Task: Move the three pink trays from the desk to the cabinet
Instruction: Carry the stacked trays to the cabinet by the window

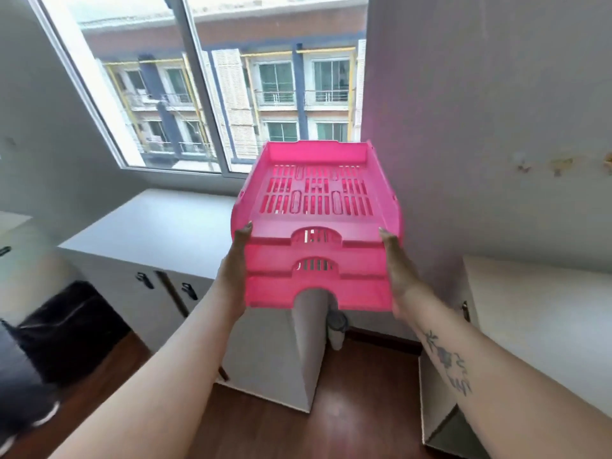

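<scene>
A stack of three pink slotted trays [318, 207] hangs in the air at the centre of the view, tilted slightly away from me. My left hand [233, 270] grips the stack's left side and my right hand [399, 273] grips its right side, thumbs over the top tray's rim. Below and behind the stack stands a low white cabinet [159, 226] under the window, its flat top bare where it shows. The stack is above the cabinet's right end, not touching it.
A window fills the upper middle, a lilac wall [480, 127] stands close on the right. A white desk [546, 319] lies at the right. A black bin bag [69, 326] sits low left. A narrow gap with wooden floor [361, 392] runs between cabinet and desk.
</scene>
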The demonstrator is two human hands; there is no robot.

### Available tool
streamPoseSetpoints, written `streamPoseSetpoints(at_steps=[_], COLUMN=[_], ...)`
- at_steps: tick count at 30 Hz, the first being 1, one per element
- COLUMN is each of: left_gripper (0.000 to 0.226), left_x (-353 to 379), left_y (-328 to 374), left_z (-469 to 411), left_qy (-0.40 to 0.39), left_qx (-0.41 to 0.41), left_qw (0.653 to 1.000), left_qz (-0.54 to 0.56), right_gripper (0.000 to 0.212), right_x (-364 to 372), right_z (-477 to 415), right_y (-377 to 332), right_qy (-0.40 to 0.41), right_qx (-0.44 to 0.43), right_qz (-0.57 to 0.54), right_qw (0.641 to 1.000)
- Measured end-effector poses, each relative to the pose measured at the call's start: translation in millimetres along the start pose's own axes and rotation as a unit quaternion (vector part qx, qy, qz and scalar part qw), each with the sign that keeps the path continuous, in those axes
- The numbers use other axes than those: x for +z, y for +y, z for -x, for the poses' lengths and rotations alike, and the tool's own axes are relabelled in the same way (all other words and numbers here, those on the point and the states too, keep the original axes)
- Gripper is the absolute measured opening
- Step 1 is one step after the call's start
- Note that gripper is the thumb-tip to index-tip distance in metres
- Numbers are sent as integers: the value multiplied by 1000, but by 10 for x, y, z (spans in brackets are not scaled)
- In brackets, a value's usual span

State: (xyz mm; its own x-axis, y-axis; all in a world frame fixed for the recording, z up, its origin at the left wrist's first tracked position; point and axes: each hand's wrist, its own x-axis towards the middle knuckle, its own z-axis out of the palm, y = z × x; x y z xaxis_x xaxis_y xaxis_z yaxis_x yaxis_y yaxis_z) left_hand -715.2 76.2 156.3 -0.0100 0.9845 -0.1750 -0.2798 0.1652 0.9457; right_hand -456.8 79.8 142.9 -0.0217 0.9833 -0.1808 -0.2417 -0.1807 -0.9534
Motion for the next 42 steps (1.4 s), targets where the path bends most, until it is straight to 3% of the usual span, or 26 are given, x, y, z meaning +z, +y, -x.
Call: streamPoseSetpoints(at_steps=[4,10,14,20,26,28,31,34,37,42], left_gripper=[62,70,72,74,67,54,35,29,35,28], left_x=[-754,-1869,-2535,-3221,-3579,-3640,-3580,-3446,-3360,-3305], left_y=[229,427,438,542,677,851,1285,1667,1755,1537], left_z=[35,-455,-953,-1589,-1886,-1923,-1957,-2113,-2337,-2420], left_qy=[46,94,84,80,43,4,-35,16,53,145], left_qx=[27,4,-34,-79,-81,-57,-20,9,25,-15], left_qw=[999,996,996,993,986,977,966,966,956,907], left_qz=[-2,-6,-2,-19,-139,-203,-256,-258,-289,-395], right_gripper=[81,73,61,65,61,57,87,112,93,29], right_x=[799,1878,2479,3113,3392,3337,3252,3324,3452,3593], right_z=[-265,-779,-1156,-1649,-1884,-1970,-2127,-2271,-2425,-2533], right_y=[190,563,818,1107,1247,1158,823,328,83,224], right_qy=[-79,-79,-33,23,29,-3,-4,31,43,63], right_qx=[-1,7,25,47,30,8,-16,-41,-36,15], right_qz=[-8,12,31,45,88,128,162,180,184,268], right_qw=[997,997,999,998,995,992,987,982,981,961])
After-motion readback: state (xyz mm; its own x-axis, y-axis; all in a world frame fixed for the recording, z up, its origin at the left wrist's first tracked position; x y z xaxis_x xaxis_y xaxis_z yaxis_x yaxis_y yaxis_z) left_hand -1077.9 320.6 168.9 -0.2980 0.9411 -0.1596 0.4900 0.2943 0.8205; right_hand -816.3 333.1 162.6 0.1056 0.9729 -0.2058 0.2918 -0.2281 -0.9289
